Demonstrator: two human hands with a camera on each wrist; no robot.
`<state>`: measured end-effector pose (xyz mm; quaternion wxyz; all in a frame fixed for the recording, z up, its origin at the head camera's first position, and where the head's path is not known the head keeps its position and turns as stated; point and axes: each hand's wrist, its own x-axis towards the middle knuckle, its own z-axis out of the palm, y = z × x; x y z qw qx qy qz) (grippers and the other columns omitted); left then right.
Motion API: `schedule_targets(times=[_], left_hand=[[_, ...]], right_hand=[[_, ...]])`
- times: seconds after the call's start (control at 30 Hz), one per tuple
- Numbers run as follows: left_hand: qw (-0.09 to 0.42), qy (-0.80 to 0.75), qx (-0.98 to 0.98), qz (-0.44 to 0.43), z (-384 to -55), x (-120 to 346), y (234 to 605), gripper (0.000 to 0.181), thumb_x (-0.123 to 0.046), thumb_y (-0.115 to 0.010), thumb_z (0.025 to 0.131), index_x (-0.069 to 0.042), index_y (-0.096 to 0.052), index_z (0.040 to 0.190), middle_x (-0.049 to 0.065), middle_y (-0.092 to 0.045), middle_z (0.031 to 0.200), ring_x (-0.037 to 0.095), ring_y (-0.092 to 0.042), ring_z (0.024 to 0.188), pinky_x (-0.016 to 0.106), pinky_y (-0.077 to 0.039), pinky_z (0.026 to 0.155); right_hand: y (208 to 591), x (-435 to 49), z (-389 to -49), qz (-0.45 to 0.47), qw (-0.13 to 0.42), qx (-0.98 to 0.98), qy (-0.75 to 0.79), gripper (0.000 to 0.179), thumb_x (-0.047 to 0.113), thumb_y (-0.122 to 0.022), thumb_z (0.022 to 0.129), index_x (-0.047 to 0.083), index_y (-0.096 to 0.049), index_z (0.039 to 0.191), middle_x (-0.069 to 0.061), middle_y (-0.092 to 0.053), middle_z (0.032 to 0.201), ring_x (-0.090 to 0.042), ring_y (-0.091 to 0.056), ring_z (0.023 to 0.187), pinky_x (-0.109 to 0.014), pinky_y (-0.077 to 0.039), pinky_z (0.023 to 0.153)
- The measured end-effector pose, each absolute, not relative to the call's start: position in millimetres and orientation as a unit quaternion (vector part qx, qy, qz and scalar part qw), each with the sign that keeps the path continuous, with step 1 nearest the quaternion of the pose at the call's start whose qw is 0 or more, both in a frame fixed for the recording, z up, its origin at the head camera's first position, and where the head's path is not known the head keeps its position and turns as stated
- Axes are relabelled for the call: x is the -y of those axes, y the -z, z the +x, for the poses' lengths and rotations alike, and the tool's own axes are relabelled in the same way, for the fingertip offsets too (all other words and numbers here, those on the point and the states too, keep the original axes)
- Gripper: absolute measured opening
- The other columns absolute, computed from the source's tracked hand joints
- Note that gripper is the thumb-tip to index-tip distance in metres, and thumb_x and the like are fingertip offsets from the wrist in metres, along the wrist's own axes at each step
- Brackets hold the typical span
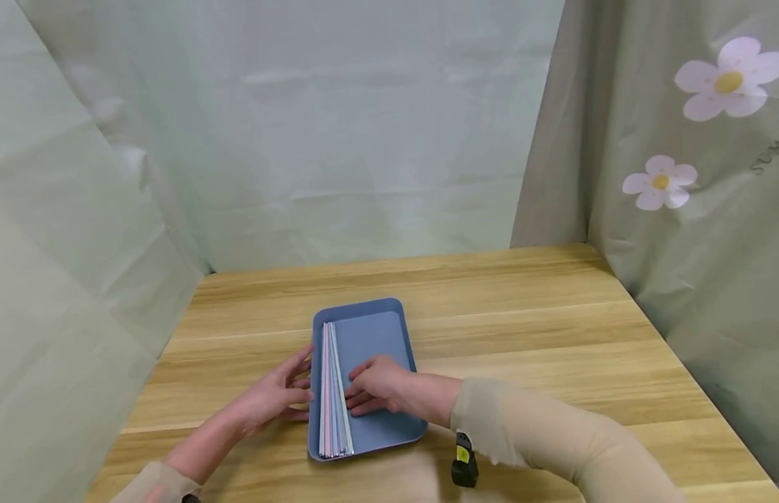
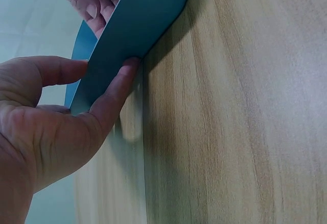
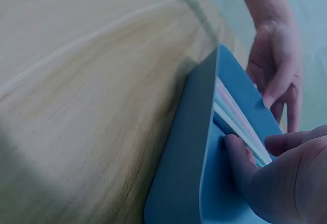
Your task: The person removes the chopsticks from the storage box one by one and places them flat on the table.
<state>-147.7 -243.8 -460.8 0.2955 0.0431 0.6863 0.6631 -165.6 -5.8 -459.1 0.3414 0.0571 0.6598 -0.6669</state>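
Note:
A shallow blue-grey tray point(image 1: 375, 337) lies on the table. Along its left inner side runs a bundle of long, thin pastel sticks point(image 1: 332, 391), pink, white and pale blue, their near ends slightly fanned out. My left hand point(image 1: 270, 399) is at the tray's left side, fingers spread; in the left wrist view its fingertips point(image 2: 131, 66) touch the outer wall and rim. Inside the tray, my right hand point(image 1: 381, 383) has its fingertips beside the bundle's right edge. The right wrist view shows the thumb point(image 3: 236, 145) and a finger extended along the sticks point(image 3: 240, 114).
The wood-grain table point(image 1: 521, 335) extends around the tray. Pale fabric sheets point(image 1: 389, 140) hang behind it and at both sides, the right one printed with white flowers point(image 1: 661, 181). A small black device point(image 1: 464, 464) hangs at the right sleeve cuff.

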Motion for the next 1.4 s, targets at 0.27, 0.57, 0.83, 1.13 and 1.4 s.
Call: schedule_targets(times=[0.27, 0.57, 0.83, 1.13, 1.4], left_hand=[[0.292, -0.664, -0.686, 0.053, -148.4, 243.8, 463.4, 0.094, 0.007, -0.054, 0.097, -0.015, 0.006, 0.165, 0.029, 0.001, 0.167, 0.053, -0.023, 0.146, 0.057, -0.054, 0.092], [0.292, -0.659, -0.691, 0.049, -148.5, 244.5, 462.8, 0.094, 0.007, -0.054, 0.097, -0.015, 0.006, 0.165, 0.03, 0.0, 0.167, 0.052, -0.026, 0.145, 0.056, -0.054, 0.091], [0.296, -0.659, -0.691, 0.036, -149.6, 244.4, 463.7, 0.094, 0.007, -0.055, 0.096, -0.017, 0.004, 0.166, 0.029, 0.0, 0.167, 0.053, -0.023, 0.146, 0.056, -0.055, 0.091], [0.295, -0.667, -0.683, 0.034, -149.5, 243.3, 460.8, 0.095, 0.007, -0.055, 0.095, -0.016, 0.005, 0.165, 0.029, 0.003, 0.167, 0.054, -0.021, 0.146, 0.057, -0.054, 0.092], [0.292, -0.659, -0.693, 0.019, -146.9, 241.2, 457.4, 0.095, 0.007, -0.056, 0.095, -0.018, 0.004, 0.166, 0.028, 0.003, 0.167, 0.053, -0.025, 0.145, 0.056, -0.054, 0.093]], right_hand=[[461.0, 16.7, -163.2, 0.018, 0.308, -0.718, 0.624, 0.035, -0.005, -0.075, 0.088, -0.004, -0.058, 0.119, -0.019, -0.069, 0.085, -0.028, -0.072, 0.075, -0.041, -0.062, 0.069], [464.8, 25.6, -163.6, -0.05, 0.272, -0.78, 0.561, 0.048, -0.006, -0.083, 0.079, 0.0, -0.056, 0.119, -0.011, -0.066, 0.075, -0.024, -0.069, 0.059, -0.037, -0.06, 0.055], [469.3, 26.6, -162.1, -0.064, 0.264, -0.775, 0.571, 0.066, -0.015, -0.078, 0.078, 0.0, -0.051, 0.137, -0.012, -0.061, 0.08, -0.023, -0.065, 0.055, -0.037, -0.059, 0.051], [473.6, 17.5, -164.4, -0.052, 0.278, -0.712, 0.643, 0.08, -0.018, -0.072, 0.081, 0.007, -0.044, 0.152, -0.013, -0.056, 0.088, -0.023, -0.062, 0.065, -0.039, -0.059, 0.051], [465.1, 1.8, -169.3, -0.064, 0.278, -0.687, 0.668, 0.078, -0.012, -0.071, 0.086, 0.012, -0.043, 0.155, -0.013, -0.057, 0.092, -0.022, -0.062, 0.076, -0.04, -0.06, 0.055]])
